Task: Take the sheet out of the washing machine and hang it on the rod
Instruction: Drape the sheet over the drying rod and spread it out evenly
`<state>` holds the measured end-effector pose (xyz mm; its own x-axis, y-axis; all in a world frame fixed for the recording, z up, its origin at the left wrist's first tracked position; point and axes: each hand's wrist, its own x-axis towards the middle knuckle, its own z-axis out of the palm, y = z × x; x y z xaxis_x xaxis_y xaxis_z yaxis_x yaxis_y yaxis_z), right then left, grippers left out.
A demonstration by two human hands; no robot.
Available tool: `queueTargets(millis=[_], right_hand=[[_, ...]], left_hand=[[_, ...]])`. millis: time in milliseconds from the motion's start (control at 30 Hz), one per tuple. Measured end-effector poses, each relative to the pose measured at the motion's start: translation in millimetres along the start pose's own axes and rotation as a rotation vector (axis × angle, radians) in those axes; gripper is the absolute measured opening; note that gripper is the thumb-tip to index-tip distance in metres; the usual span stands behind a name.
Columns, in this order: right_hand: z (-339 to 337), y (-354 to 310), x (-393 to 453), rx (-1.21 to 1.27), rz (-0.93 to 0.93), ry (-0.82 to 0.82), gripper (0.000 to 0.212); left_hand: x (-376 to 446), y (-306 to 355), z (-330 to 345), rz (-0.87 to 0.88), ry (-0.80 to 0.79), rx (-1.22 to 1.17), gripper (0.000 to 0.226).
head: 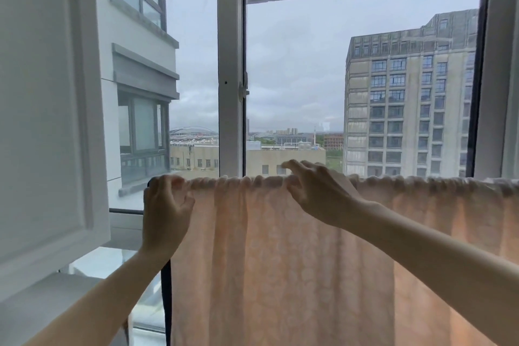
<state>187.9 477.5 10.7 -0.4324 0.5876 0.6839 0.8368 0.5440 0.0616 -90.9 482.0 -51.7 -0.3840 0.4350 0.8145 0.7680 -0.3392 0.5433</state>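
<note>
A pale peach sheet (pixel 280 261) is shown draped over a horizontal rod, its top edge bunched into small gathers along the whole visible length and its body hanging down in long vertical folds. The rod itself is hidden beneath the fabric; only a dark rounded end (pixel 149 182) is seen at the left, just beside the left hand, and a dark upright post (pixel 166 303) is seen below that hand along the sheet's left edge. No washing machine or other container is in view.

The left hand (pixel 165 211) is raised at the left end of the sheet, with the fingers curled loosely and the fingertips (pixel 179 184) laid on the gathered top edge; whether fabric is pinched between thumb and fingers cannot be told. The right hand (pixel 317 191) is placed further along the gathered edge, near the middle of the view, palm down and partly open, with the fingers (pixel 292 166) spread over the top of the fold and the thumb pressed against the near side of the fabric. The two hands are held well apart.

Behind the sheet a white-framed window (pixel 230 64) is seen, with a latch (pixel 242 91) on its central frame. An opened white panel (pixel 47 121) occupies the left. Beyond the glass, a grey multi-storey building (pixel 407 107) stands under an overcast sky.
</note>
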Motion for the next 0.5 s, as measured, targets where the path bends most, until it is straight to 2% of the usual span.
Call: queueTargets(millis=[100, 167, 267, 333, 500], right_hand=[[3, -3, -3, -0.108, -0.062, -0.051, 0.039], [5, -2, -4, -0.139, -0.07, -0.053, 0.039], [8, 0, -4, -0.142, -0.08, -0.031, 0.035], [9, 3, -3, -0.137, -0.093, 0.003, 0.027], [11, 5, 5, -0.052, -0.065, 0.051, 0.024]], left_hand=[[8, -9, -8, -0.5, 0.082, -0.263, 0.048], [10, -14, -11, -0.671, 0.016, -0.361, 0.048], [8, -21, -12, -0.629, -0.058, -0.437, 0.025], [6, -16, -13, -0.607, -0.106, -0.53, 0.02], [-5, 19, -6, -0.635, -0.441, -0.671, 0.036]])
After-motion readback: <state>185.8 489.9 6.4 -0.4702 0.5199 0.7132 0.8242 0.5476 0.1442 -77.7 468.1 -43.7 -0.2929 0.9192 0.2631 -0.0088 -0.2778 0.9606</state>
